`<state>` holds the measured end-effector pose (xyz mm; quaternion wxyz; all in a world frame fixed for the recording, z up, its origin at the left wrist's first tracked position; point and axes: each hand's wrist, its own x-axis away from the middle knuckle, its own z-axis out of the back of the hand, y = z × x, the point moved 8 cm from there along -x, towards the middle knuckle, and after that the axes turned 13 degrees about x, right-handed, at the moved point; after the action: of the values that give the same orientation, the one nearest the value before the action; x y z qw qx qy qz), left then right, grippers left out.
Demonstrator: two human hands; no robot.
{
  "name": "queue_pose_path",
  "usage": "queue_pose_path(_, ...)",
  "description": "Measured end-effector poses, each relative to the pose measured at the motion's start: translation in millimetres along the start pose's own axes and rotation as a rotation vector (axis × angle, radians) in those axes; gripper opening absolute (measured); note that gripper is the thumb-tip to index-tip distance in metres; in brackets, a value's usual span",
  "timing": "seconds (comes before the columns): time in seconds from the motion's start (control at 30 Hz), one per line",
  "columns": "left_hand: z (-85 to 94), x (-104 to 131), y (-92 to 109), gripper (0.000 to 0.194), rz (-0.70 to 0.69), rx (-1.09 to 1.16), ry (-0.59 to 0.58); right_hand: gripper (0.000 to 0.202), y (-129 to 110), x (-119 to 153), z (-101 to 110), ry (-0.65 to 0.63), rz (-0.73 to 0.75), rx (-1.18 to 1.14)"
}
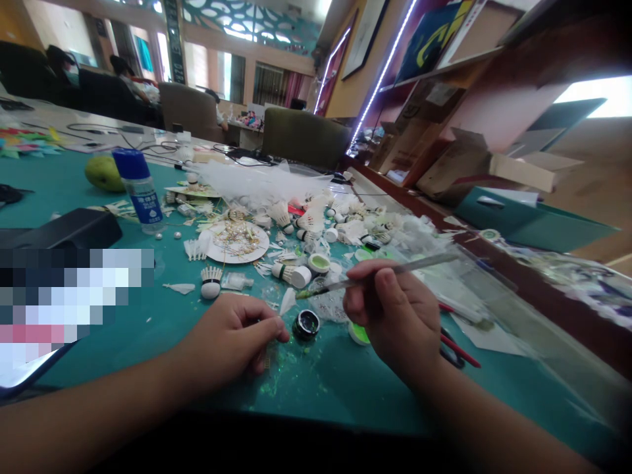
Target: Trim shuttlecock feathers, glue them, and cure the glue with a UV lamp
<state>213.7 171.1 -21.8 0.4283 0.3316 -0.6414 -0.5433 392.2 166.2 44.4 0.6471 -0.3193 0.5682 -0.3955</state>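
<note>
My left hand (247, 332) is closed in a pinch on a small white feather piece (288, 301), which points up from the fingertips. In my right hand (395, 309) is a thin paintbrush (340, 284), its green-tinted tip close to the feather piece and not clearly touching it. Just below the brush tip, an open dark jar (306, 325) stands on the green mat. An open tub of bright green paint (359, 333) is partly hidden behind my right hand. Another small pot with pale green contents (318, 263) sits farther back.
Shuttlecocks (210, 283) and feathers cover the mat's middle. A white plate (237, 241) holds beads and wires. A blue-capped bottle (141, 191), a green fruit (105, 173) and a lit screen (59, 316) are at left. Red sticks (459, 347) lie right; open boxes (494, 164) stand behind.
</note>
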Motion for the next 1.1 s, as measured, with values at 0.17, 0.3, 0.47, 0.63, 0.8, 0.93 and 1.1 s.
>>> queue_pose_path(0.17,-0.4,0,-1,0.028,0.009,0.024,-0.001,0.026,0,6,-13,-0.133,-0.021,0.002)
queue_pose_path(0.3,-0.4,1,0,0.029,-0.014,0.017,-0.006,0.027,1,5,-13,-0.130,-0.026,0.006)
queue_pose_path(0.47,-0.3,0,0,0.028,-0.009,0.010,-0.010,0.027,2,4,-13,-0.137,-0.029,0.011)
queue_pose_path(0.63,-0.9,0,1,0.029,-0.009,-0.002,-0.012,0.025,2,5,-14,-0.141,-0.017,0.014)
queue_pose_path(0.8,-0.8,1,2,0.029,-0.017,-0.001,-0.008,0.026,3,3,-11,-0.101,-0.025,0.049)
queue_pose_path(0.93,-1.5,0,1,0.028,-0.009,-0.002,-0.015,0.026,5,1,-6,-0.065,-0.027,0.076)
queue_pose_path(1.1,-2.5,0,2,0.027,-0.006,-0.004,-0.024,0.026,5,-1,-4,-0.050,-0.027,0.112)
